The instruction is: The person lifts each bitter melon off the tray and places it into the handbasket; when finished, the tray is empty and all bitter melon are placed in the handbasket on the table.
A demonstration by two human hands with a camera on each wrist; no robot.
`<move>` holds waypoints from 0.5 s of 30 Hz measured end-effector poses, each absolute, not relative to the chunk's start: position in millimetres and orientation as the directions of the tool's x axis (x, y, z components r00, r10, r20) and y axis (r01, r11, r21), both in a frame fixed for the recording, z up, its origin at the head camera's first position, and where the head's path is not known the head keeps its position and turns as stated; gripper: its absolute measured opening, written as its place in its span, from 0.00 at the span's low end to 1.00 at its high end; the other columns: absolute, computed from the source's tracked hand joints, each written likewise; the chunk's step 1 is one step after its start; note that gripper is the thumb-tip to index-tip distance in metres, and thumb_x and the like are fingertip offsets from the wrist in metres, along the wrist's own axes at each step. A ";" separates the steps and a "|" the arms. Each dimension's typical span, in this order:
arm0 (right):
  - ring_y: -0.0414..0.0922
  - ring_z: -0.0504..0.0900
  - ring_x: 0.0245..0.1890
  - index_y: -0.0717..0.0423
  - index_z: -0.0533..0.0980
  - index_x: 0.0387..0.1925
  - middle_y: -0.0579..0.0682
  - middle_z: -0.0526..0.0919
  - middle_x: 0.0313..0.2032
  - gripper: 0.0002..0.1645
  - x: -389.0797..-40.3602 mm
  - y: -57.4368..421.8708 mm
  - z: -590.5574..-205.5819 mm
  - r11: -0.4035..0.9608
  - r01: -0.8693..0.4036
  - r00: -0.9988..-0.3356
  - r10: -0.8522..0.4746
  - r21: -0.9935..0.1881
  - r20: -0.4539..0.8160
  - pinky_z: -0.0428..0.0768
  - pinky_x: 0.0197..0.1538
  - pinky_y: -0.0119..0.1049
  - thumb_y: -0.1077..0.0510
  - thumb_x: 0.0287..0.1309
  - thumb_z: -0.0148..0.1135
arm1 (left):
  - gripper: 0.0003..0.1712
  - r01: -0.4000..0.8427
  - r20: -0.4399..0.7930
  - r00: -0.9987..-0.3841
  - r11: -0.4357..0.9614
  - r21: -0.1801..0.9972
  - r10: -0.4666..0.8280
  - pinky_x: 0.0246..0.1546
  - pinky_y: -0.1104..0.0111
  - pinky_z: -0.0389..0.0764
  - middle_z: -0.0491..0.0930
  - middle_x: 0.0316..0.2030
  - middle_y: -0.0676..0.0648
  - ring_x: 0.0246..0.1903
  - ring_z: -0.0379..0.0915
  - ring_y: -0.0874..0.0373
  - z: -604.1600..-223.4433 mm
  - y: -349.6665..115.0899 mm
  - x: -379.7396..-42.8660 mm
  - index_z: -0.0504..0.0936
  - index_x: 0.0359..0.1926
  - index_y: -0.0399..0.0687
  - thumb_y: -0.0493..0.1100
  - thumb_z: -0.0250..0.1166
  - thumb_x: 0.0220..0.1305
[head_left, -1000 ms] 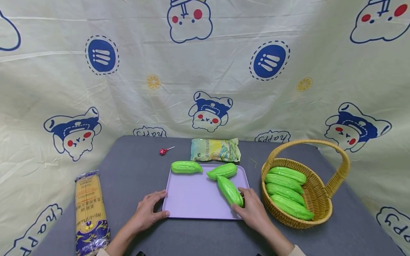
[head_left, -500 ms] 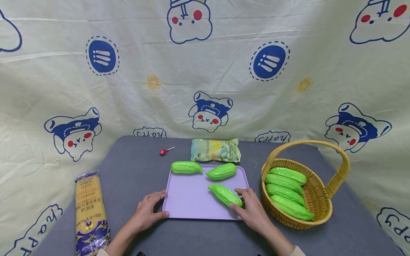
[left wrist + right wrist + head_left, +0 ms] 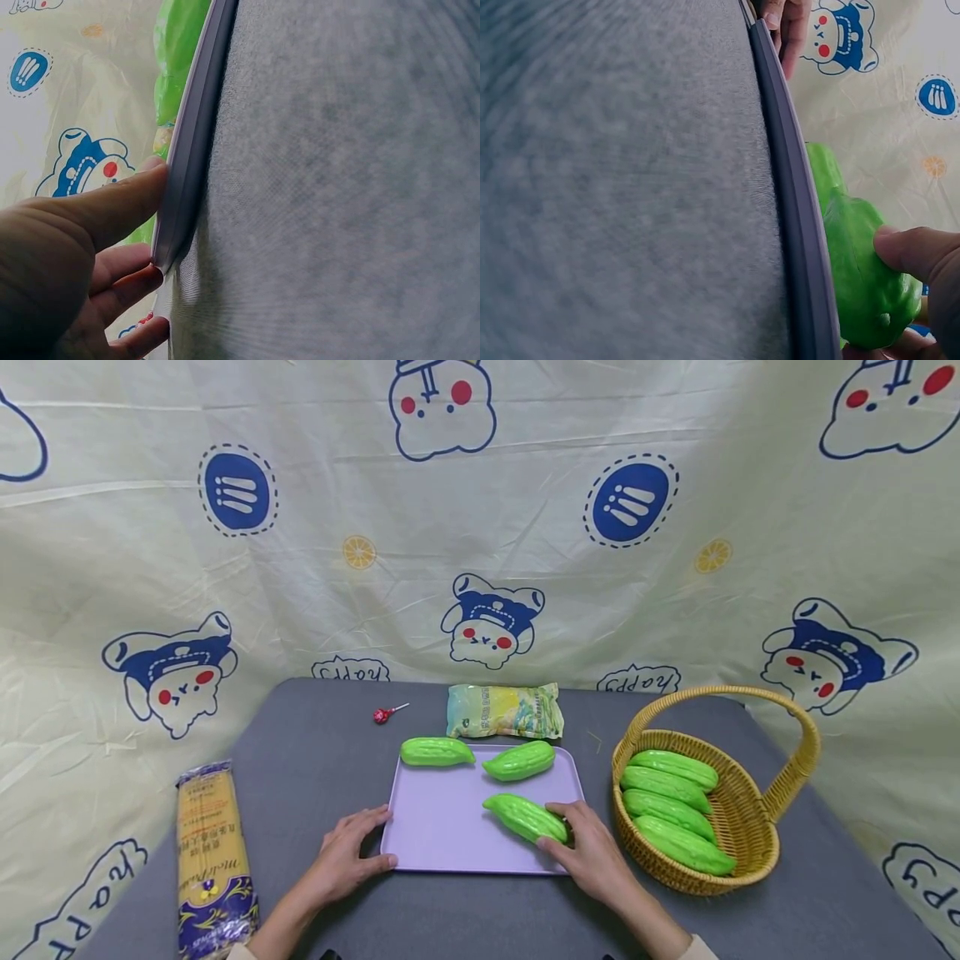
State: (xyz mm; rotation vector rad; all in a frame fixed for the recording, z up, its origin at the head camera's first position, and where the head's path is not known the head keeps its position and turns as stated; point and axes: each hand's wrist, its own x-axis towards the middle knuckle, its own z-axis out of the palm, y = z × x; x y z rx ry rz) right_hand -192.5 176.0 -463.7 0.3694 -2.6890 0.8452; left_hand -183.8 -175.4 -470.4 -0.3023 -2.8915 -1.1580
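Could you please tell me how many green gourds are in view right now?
6. One lies half off the tray's far left corner, one on its far side, one in the right hand, three in the basket; more may hide beneath.

Your right hand (image 3: 592, 852) turns the near gourd (image 3: 525, 817) on the lilac tray (image 3: 442, 827): a second ago it points steeply away toward the far gourd on the tray (image 3: 520, 761), almost touching it. Now it lies nearly crosswise, its far tip swung left and clear of that gourd, its near end under your fingers.
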 end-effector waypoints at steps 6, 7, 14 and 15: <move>0.37 0.73 0.36 0.54 0.77 0.50 0.45 0.78 0.38 0.29 -190.3 178.9 -454.8 0.793 -0.360 -0.900 -0.156 -0.492 0.407 0.73 0.41 0.34 0.54 0.42 0.74 | 0.38 0.182 0.084 -0.981 0.701 0.689 0.172 0.59 0.40 0.55 0.71 0.63 0.44 0.65 0.58 0.40 -469.6 -175.3 -184.4 0.73 0.60 0.44 0.50 0.73 0.47; 0.36 0.72 0.36 0.54 0.77 0.50 0.45 0.78 0.37 0.29 -190.0 179.5 -453.4 0.792 -0.366 -0.896 -0.157 -0.489 0.416 0.73 0.40 0.33 0.54 0.42 0.74 | 0.38 0.182 0.085 -0.981 0.701 0.689 0.172 0.59 0.40 0.55 0.71 0.63 0.44 0.65 0.58 0.40 -469.4 -175.2 -184.3 0.74 0.60 0.43 0.50 0.73 0.47; 0.35 0.72 0.34 0.55 0.77 0.50 0.45 0.77 0.37 0.29 -186.4 184.5 -443.8 0.799 -0.376 -0.883 -0.155 -0.470 0.442 0.72 0.37 0.30 0.54 0.42 0.74 | 0.38 0.178 0.080 -0.982 0.702 0.690 0.170 0.58 0.41 0.55 0.71 0.63 0.44 0.65 0.58 0.40 -468.3 -174.5 -183.1 0.74 0.60 0.44 0.50 0.73 0.47; 0.36 0.72 0.33 0.55 0.77 0.50 0.46 0.77 0.38 0.29 -185.8 185.4 -442.4 0.801 -0.373 -0.885 -0.154 -0.469 0.440 0.72 0.37 0.30 0.53 0.42 0.74 | 0.38 0.178 0.080 -0.982 0.703 0.689 0.170 0.58 0.41 0.55 0.71 0.63 0.44 0.65 0.58 0.40 -468.4 -174.4 -183.1 0.74 0.60 0.44 0.50 0.73 0.47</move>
